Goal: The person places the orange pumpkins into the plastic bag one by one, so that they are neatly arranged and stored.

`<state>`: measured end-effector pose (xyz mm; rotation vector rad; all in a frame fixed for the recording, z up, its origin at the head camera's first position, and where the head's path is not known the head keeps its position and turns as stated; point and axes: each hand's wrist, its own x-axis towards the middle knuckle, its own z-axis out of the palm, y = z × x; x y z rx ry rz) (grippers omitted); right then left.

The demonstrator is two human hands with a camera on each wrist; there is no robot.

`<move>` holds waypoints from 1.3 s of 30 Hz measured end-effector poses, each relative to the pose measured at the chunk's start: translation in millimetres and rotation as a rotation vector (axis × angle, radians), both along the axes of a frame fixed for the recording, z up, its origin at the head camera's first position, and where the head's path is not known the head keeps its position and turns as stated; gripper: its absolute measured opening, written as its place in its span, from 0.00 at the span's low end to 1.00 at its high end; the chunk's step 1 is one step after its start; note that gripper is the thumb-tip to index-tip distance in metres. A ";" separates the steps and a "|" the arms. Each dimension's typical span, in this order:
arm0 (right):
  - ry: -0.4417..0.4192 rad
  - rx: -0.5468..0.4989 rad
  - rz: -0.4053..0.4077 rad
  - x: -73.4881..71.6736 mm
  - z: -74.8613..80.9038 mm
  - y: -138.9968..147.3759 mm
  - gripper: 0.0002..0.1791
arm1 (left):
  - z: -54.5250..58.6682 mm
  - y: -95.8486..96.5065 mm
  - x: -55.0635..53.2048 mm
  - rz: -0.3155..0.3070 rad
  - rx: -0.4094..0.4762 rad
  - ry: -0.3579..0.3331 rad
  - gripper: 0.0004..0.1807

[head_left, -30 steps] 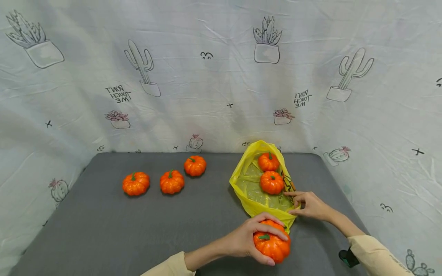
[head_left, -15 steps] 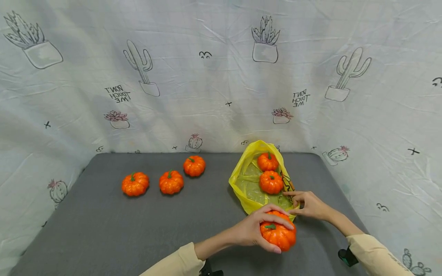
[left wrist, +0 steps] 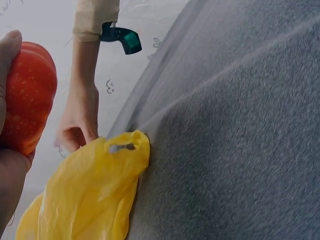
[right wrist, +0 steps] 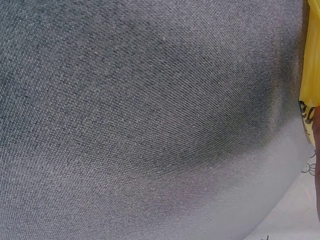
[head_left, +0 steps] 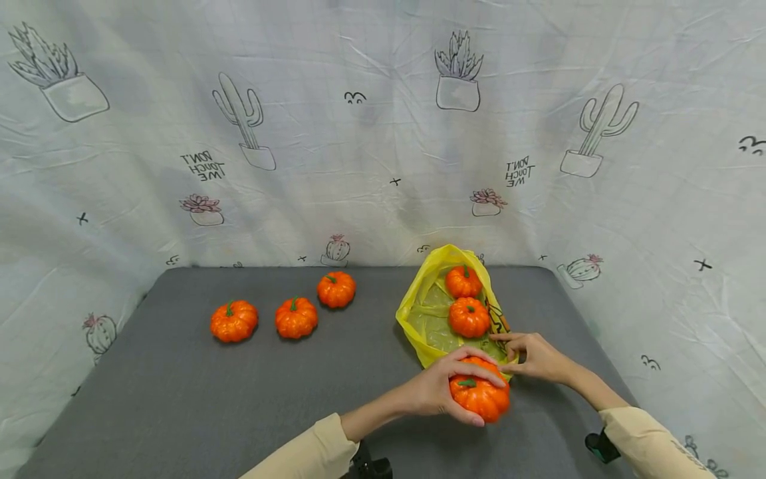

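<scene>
My left hand [head_left: 439,386] grips an orange toy pumpkin [head_left: 487,399] with a green stem, fingers over its top and thumb below. In the head view this pumpkin overlaps the near rim of a yellow plastic bag [head_left: 413,332]. The left wrist view shows the same pumpkin [left wrist: 30,95] raised beside the bag [left wrist: 95,195]. At the bag's right side, my right hand [head_left: 535,356] pinches its edge between thumb and fingers. Inside the open bag lie two more pumpkins, one nearer [head_left: 469,318] and one farther back [head_left: 463,282].
Three pumpkins sit on the grey table [head_left: 179,399] left of the bag: one at far left [head_left: 234,321], a middle pumpkin [head_left: 296,318] and one farther back [head_left: 336,290]. A white patterned curtain [head_left: 359,133] stands behind the table.
My left hand has carried its pumpkin up and slightly right, toward the near rim of the bag. The right hand keeps its place on the bag's edge.
</scene>
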<state>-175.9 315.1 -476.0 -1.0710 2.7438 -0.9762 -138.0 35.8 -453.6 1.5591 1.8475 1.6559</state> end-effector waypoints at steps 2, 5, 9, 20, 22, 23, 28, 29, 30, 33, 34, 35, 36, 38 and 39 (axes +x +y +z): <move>0.007 -0.004 0.007 0.1 -0.3 0.1 0.18 | 0.5 -0.3 -3.5 0.006 -0.011 0.015 0.29; 0.032 -0.011 0.021 0.0 -0.9 0.6 0.18 | 1.3 0.3 -9.6 0.005 -0.017 0.030 0.29; 0.061 -0.013 0.036 -0.5 -2.1 1.3 0.17 | 1.2 2.8 -18.9 0.010 -0.015 0.086 0.29; 0.058 -0.004 0.024 0.0 -1.6 0.7 0.18 | -1.7 11.9 -44.8 0.103 -0.045 0.131 0.30; 0.054 -0.006 0.020 0.2 -1.2 0.4 0.18 | -4.2 14.0 -49.0 0.127 -0.046 0.113 0.30; 0.054 -0.005 0.020 0.2 -1.0 0.2 0.18 | -5.7 15.0 -50.7 0.144 -0.049 0.102 0.30; 0.060 -0.011 0.021 0.4 -0.8 -0.3 0.18 | -10.3 19.4 -57.9 0.227 -0.090 0.063 0.29; 0.061 -0.011 0.021 0.4 -0.9 -0.3 0.19 | -10.8 20.3 -58.8 0.240 -0.100 0.064 0.29; 0.060 -0.013 0.020 0.5 -0.9 -0.2 0.19 | -11.2 21.3 -59.7 0.248 -0.108 0.068 0.29; 0.050 -0.010 0.009 0.8 -1.0 0.0 0.19 | -11.8 24.0 -61.2 0.259 -0.117 0.078 0.29; 0.047 -0.007 0.005 1.0 -1.0 0.0 0.19 | -11.9 24.8 -61.5 0.258 -0.117 0.076 0.29; 0.045 -0.003 0.001 1.1 -1.1 0.1 0.19 | -12.0 25.4 -61.9 0.255 -0.118 0.079 0.29; 0.044 0.000 -0.002 1.1 -1.1 0.1 0.19 | -12.1 25.9 -62.5 0.253 -0.118 0.079 0.29; 0.045 0.004 -0.004 1.1 -1.1 0.2 0.19 | -11.7 26.7 -64.0 0.251 -0.118 0.081 0.29; 0.047 0.003 -0.002 1.0 -1.0 0.3 0.18 | -11.1 27.0 -65.2 0.251 -0.117 0.085 0.30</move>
